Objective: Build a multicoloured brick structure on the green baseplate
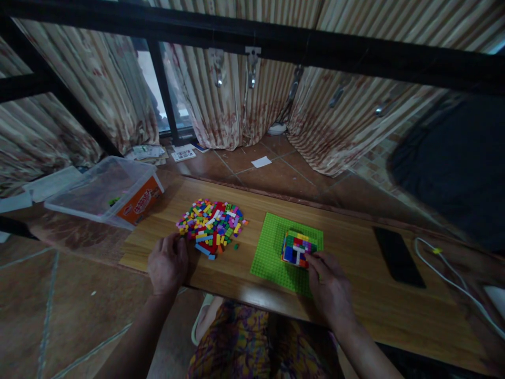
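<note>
Right hand [333,287]: right of the middle, low down; the thumb and finger are close together at the right edge of the block stack. I cannot tell if they pinch a small block.
Left hand [168,266]: left of the middle, at the near edge of the table [244,271], just beside the block pile. Its fingers are curled in; I cannot tell if they hold anything.
Block stack [295,243]: right of the middle, on the green board; it is low and square, with red, blue, white, yellow, green and purple on top.
Green board [265,255]: flat on the table, with bumps all over, under the stack.
Block pile [213,223]: near the middle, a bit left; lots of little blocks in many colors. Some blue ones lie at its bottom edge, and a small green block [236,246] sits just beside it.
Box [89,202]: at the left, see-through, with an orange label [138,200] and something green inside.
Phone [399,258]: black, lying at the right of the table.
Cord [447,271]: white and bendy, at the far right.
Curtains [224,105]: striped, across the top, behind black bars [236,26].
Paper [261,162]: one white piece on the brown floor [292,168], above the table.
</note>
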The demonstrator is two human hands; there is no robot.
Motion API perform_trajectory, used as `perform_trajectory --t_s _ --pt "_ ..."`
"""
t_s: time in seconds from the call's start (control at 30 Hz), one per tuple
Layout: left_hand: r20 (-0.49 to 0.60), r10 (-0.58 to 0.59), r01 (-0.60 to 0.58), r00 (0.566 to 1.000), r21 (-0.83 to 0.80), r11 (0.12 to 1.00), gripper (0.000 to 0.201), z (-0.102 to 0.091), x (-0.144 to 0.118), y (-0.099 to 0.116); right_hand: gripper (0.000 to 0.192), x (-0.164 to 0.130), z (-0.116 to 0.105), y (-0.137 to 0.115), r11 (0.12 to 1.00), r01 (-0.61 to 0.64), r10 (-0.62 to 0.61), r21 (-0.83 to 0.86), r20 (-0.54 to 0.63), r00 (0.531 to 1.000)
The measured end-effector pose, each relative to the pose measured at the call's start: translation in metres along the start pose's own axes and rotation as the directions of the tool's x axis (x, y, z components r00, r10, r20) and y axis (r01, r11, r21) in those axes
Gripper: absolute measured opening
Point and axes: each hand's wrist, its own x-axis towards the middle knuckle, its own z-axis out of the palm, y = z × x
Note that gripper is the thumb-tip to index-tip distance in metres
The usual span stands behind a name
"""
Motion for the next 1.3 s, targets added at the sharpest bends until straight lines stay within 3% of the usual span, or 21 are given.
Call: perform_trajectory --t_s 0.37,0.67,0.87,1.07,1.3 --pt "0.011 -0.022 0.022 1.000 -0.013 1.000 0.037 -0.002 0.000 0.003 0.034 -0.006 0.002 0.001 0.999 -0.048 0.048 -0.020 -0.013 0.999" --pt "0.004 -0.002 0.002 1.000 -0.011 1.000 0.037 0.000 0.000 0.000 0.032 0.003 -0.014 -0.008 0.964 -0.216 0.236 0.154 -0.132 0.963" --pt "0.006 -0.023 0.023 1.000 -0.031 0.999 0.036 -0.002 0.000 0.004 0.028 -0.004 -0.013 -0.022 0.942 -0.227 0.270 0.246 -0.155 0.950" --pt "0.003 -0.016 0.016 1.000 -0.023 1.000 0.035 0.000 -0.001 0.001 0.024 -0.011 0.007 -0.065 0.919 -0.165 0.173 0.359 0.011 0.985" --pt "0.022 -0.048 0.049 0.999 -0.046 0.998 0.033 0.000 -0.002 0.003 0.025 0.022 0.048 -0.113 0.940 -0.042 -0.019 0.339 0.175 0.984"
